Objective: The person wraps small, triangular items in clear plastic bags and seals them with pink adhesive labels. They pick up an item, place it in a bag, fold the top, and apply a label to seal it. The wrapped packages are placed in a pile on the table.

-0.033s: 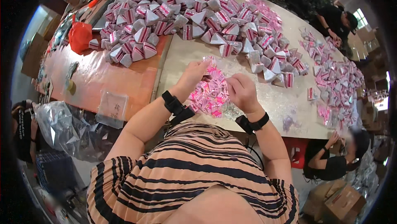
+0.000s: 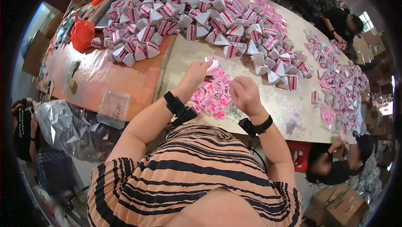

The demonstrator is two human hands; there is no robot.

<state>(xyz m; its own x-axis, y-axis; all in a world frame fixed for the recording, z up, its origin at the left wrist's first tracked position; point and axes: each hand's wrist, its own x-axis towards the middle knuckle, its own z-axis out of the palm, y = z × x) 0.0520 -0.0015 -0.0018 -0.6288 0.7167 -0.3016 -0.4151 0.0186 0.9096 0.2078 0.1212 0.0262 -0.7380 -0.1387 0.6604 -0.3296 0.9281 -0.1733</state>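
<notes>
On the wide table [image 2: 175, 68], the heap of wrapped wedges [image 2: 220, 22] may slide, because it is stacked loosely; it limits the space ahead. The pile of pink labels [image 2: 215, 94], near the front edge, may scatter if brushed. The right hand [image 2: 247, 96] is pinched, on what I cannot tell; the left hand [image 2: 196, 78] grasps one pink-white slip [image 2: 212, 63].
</notes>
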